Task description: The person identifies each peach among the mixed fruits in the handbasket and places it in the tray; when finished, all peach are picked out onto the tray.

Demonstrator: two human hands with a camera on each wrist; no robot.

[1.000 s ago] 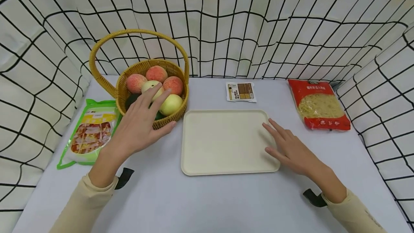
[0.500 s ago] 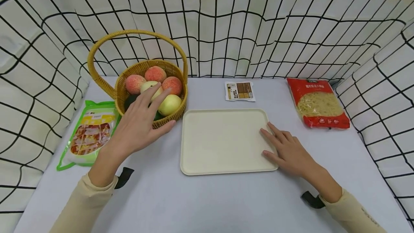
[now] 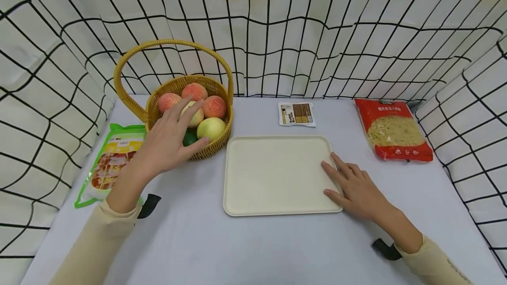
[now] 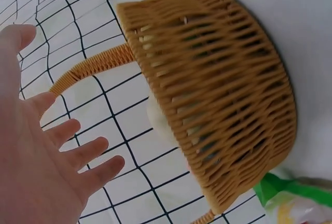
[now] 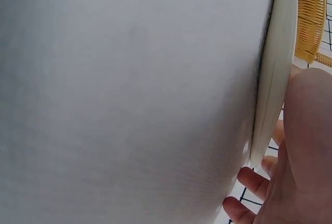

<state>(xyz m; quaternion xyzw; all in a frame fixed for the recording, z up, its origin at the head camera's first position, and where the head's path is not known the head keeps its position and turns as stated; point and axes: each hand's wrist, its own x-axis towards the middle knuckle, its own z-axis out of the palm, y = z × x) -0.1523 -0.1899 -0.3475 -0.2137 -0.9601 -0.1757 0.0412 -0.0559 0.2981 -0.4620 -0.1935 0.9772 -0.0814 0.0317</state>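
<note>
My left hand (image 3: 164,144) hovers over the near left side of a wicker basket (image 3: 225,140), fingers spread, holding nothing. Several fruits lie in the basket: peaches (image 3: 214,107), a yellow-green round fruit (image 3: 211,129) and a dark green one (image 3: 190,137); a pale one (image 3: 196,118) is partly behind my fingers. In the left wrist view, that hand (image 4: 46,167) is apart from the basket wall (image 4: 223,89). My right hand (image 3: 358,190) rests at the right edge of a cream tray (image 3: 277,175), fingertips over its rim. The right wrist view shows this hand (image 5: 306,156) beside the tray's side (image 5: 275,68).
A green-edged food bag (image 3: 112,166) lies left of the basket, partly behind my left arm. Behind the tray lies a small sachet (image 3: 297,114). A red bag of pasta-like food (image 3: 394,130) is at the back right. Black netting (image 3: 267,23) over white sheeting encloses the table (image 3: 253,250).
My right hand has come down onto the tray's right edge. The left hand has shifted slightly left relative to the basket, showing more of the dark green fruit. The view has shifted a little.
</note>
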